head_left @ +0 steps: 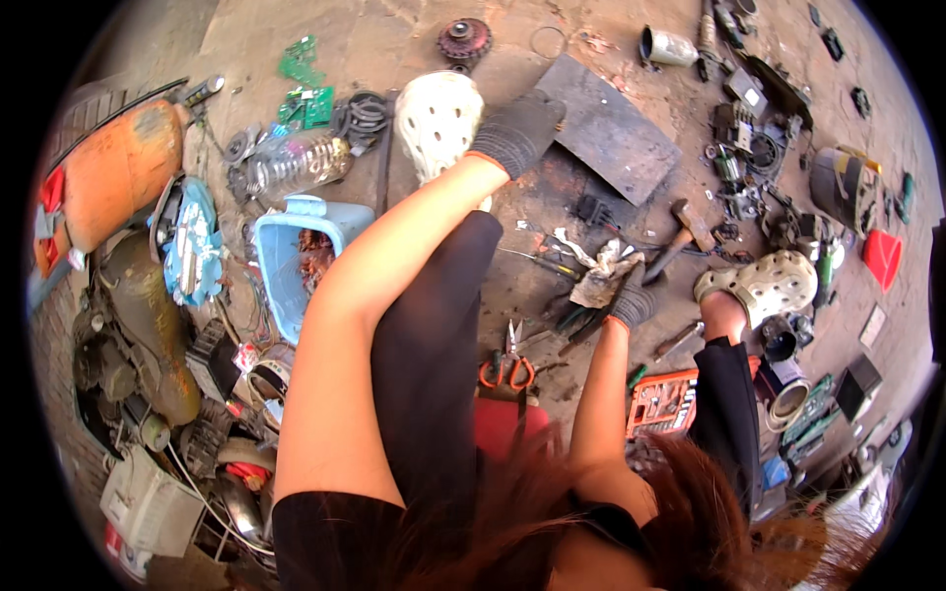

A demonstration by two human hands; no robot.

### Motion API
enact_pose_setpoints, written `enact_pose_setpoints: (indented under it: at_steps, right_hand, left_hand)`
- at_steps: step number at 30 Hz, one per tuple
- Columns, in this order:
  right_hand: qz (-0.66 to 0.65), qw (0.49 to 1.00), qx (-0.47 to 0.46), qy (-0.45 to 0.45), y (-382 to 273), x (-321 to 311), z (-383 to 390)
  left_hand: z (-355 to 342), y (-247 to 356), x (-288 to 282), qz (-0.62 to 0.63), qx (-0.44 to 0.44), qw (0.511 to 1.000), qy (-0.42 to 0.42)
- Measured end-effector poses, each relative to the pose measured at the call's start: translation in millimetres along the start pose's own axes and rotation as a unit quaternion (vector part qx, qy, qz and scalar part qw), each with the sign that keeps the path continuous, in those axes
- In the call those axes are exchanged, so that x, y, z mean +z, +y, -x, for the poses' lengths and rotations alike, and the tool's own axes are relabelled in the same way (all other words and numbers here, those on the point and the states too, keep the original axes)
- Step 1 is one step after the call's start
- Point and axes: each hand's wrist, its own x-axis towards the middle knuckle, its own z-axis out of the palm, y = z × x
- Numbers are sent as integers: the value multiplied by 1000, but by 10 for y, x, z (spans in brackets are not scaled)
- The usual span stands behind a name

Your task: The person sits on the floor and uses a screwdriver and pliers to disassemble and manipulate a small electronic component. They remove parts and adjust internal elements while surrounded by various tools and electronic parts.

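Note:
My left hand (522, 128), in a dark glove with an orange cuff, reaches to the flat dark metal plate (616, 138), its fingers curled at the upper-left edge around something hard to make out. My right hand (636, 295), also gloved, grips the handle of a hammer (695, 225) lower right of the plate. Beside that hand lie a crumpled dirty rag (601, 276), a screwdriver (552, 264) and dark pliers. Orange-handled scissors (507, 364) rest below, between my legs. My white clogs (439, 118) flank the work area.
At left are a blue bin (281, 276) with copper scrap, an orange cylinder (113, 177), plastic bottle (296, 167) and green circuit boards (305, 106). Right are scattered metal parts (734, 128), a bucket (838, 192) and an orange tool case (655, 399). A rusty round part (463, 39) lies above.

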Motion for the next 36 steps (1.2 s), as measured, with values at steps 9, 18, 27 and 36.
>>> enact_pose_setpoints:
  at_steps: [9, 18, 27, 36]
  right_hand:
    - [38, 999, 2, 37, 128, 42, 99]
    - [-134, 986, -72, 67, -258, 152, -99]
    - [1, 992, -122, 42, -336, 184, -126]
    - [-93, 949, -300, 5, -729, -46, -171]
  left_hand:
    - [-57, 227, 18, 71, -69, 995, 27]
    - [-38, 69, 26, 115, -94, 989, 18]
    - [191, 214, -395, 186, -44, 979, 68]
    - [1828, -627, -1986, 101, -208, 895, 382]
